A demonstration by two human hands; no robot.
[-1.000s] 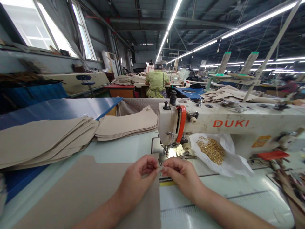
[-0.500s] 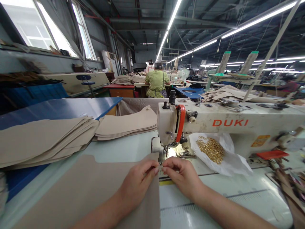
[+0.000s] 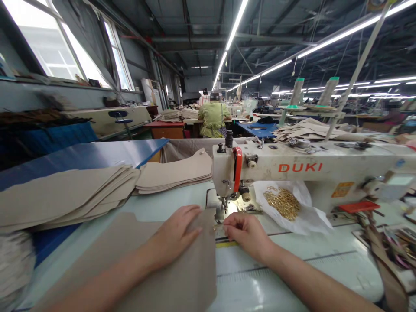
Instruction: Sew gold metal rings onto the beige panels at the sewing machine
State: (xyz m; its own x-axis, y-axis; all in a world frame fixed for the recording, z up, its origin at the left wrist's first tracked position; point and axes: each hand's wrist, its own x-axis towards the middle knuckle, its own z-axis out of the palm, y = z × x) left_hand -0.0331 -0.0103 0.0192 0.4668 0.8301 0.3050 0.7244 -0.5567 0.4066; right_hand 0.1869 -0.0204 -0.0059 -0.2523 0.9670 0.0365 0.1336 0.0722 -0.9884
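My left hand (image 3: 175, 234) lies flat on a large beige fabric panel (image 3: 188, 277), fingers stretched toward its far right corner. The panel's right edge runs just beside the needle area of a white sewing machine (image 3: 266, 167). Right of that edge, my right hand (image 3: 248, 236) is closed in a pinch in front of the presser foot (image 3: 225, 203). Whatever sits between its fingertips is too small to name. A white plastic bag (image 3: 313, 219) with many small gold metal pieces (image 3: 282, 203) lies open under the machine arm, beyond my right hand.
Two stacks of cut beige pieces, a left one (image 3: 65, 195) and a middle one (image 3: 175, 171), lie beyond the panel. Straps and scraps (image 3: 385, 264) hang at the right edge of the machine table (image 3: 292, 281). A person in a green top (image 3: 214, 117) sits ahead.
My left hand has left the pinch beside my right fingertips, shifted left and flattened onto the panel. My right hand stays pinched near the needle area.
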